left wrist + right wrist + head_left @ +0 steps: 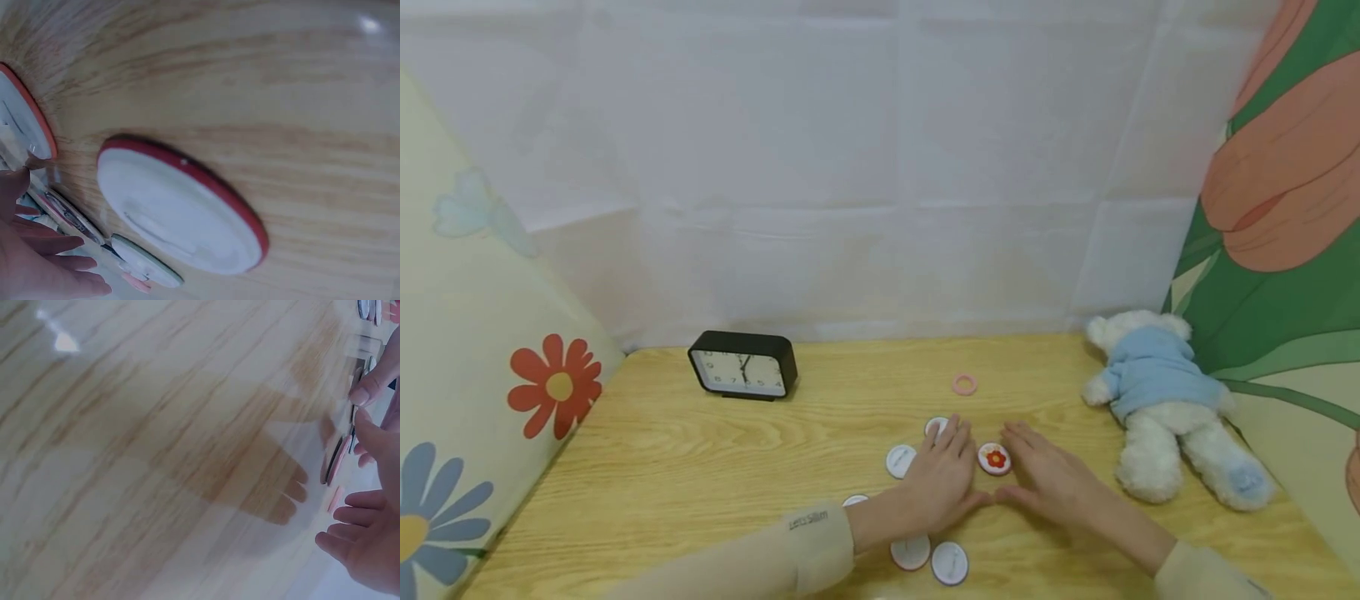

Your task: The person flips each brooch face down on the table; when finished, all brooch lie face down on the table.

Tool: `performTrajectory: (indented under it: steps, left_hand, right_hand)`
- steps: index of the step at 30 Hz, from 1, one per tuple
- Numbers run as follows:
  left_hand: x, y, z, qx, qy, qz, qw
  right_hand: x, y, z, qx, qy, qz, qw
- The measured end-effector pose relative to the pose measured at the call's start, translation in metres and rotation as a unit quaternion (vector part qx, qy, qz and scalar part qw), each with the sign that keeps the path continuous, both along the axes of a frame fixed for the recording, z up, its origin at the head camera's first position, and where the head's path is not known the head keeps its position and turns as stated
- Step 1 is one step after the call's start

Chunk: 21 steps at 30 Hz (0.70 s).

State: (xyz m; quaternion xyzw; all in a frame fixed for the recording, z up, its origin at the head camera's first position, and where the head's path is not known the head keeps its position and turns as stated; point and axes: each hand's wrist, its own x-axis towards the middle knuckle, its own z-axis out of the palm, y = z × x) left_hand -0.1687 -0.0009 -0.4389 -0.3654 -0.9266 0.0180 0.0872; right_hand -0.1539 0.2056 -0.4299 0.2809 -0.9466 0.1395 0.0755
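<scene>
A round pin badge with a red flower (994, 459) lies face up between my two hands. My left hand (940, 475) reaches out on its left side with fingers extended, overlapping a white-backed badge (936, 427) in the head view. On the other side my right hand (1052, 479) has its fingers extended, and the two thumbs point toward each other, tips close together. Several badges lie pin side up around the left hand and forearm, among them a white one (900, 461) and one (950, 563) near the front. The left wrist view shows a red-rimmed badge (181, 206) close by.
A pink ring (965, 384) lies behind the badges on the wooden table (647, 483). At the back left stands a black clock (742, 367). A white teddy bear in a blue top (1165, 375) lies face down at the right, by the patterned side panel.
</scene>
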Motion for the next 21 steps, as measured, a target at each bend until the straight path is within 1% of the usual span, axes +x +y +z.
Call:
performTrajectory:
  steps: [3, 6, 8, 10, 13, 16, 19, 21]
  left_hand:
    - [-0.002, 0.002, -0.003, -0.004, -0.014, 0.006, 0.9999]
    - [-0.003, 0.003, -0.004, -0.003, -0.028, 0.005, 0.9996]
    - [-0.003, 0.004, -0.005, -0.001, -0.031, 0.001, 0.9995]
    - [-0.003, 0.005, -0.005, 0.000, -0.026, -0.006, 0.9996]
    - [-0.001, 0.006, -0.005, 0.001, -0.010, -0.014, 0.9998]
    - [0.000, 0.007, -0.006, 0.000, 0.000, -0.015, 0.9999]
    - [0.001, 0.008, -0.005, -0.001, -0.005, -0.007, 1.0000]
    - [0.001, 0.009, -0.004, -0.004, -0.015, 0.001, 0.9999]
  right_hand:
    - [-0.001, 0.001, -0.002, 0.001, -0.004, 0.001, 1.000]
    - [-0.003, 0.002, -0.003, -0.004, -0.011, 0.006, 1.000]
    - [-0.004, 0.003, -0.003, -0.008, -0.015, 0.011, 1.000]
    - [-0.005, 0.004, -0.004, -0.014, -0.013, 0.021, 1.000]
    - [-0.006, 0.004, -0.006, -0.020, 0.004, 0.037, 0.999]
    - [-0.006, 0.004, -0.008, -0.029, 0.030, 0.050, 0.998]
    - [-0.007, 0.005, -0.010, -0.035, 0.053, 0.054, 0.997]
    - [-0.008, 0.005, -0.011, -0.035, 0.059, 0.051, 0.996]
